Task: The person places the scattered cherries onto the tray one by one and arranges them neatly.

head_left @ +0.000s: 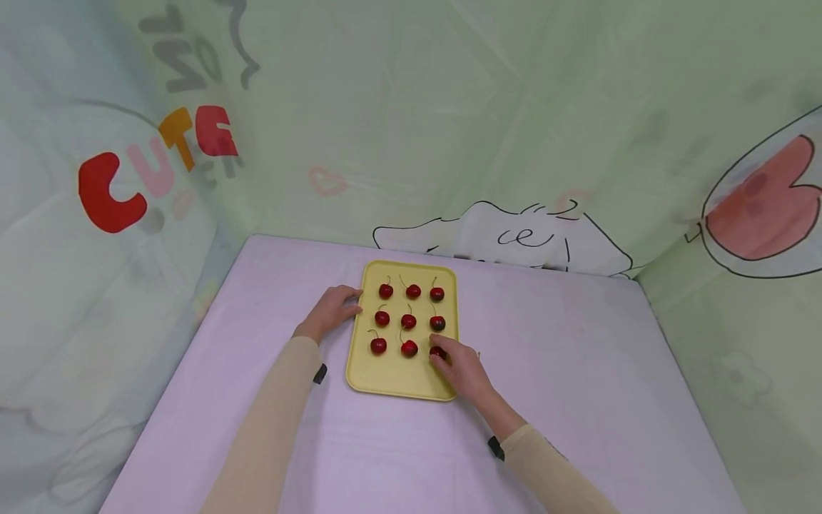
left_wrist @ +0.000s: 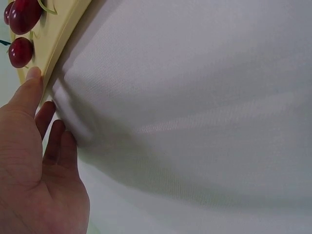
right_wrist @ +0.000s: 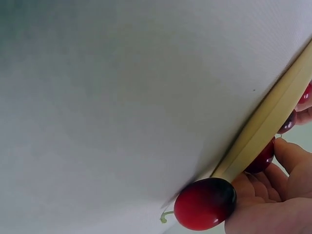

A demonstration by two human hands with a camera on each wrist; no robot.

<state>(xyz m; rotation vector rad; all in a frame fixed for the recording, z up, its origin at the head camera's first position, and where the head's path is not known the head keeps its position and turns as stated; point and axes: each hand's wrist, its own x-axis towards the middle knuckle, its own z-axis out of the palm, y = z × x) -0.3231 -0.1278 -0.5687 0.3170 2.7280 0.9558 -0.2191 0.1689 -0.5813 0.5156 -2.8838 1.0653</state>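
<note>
A yellow tray (head_left: 398,385) holds red cherries (head_left: 408,321) with thin stems, set in three rows of three. My left hand (head_left: 334,307) rests at the tray's left edge; in the left wrist view its thumb (left_wrist: 30,87) touches the rim, with the other fingers loosely bent beside it. At the near right corner my right hand (head_left: 465,368) pinches a dark red cherry (head_left: 438,353) between thumb and forefinger, partly hiding it. In the right wrist view another cherry (right_wrist: 204,204), its stem sticking out, sits outside the tray against the palm side of that hand.
The tray lies on a table with a pale lilac cloth (head_left: 552,357). Behind it hangs a green printed curtain (head_left: 411,128), and a pale curtain with coloured letters (head_left: 112,193) hangs at the left.
</note>
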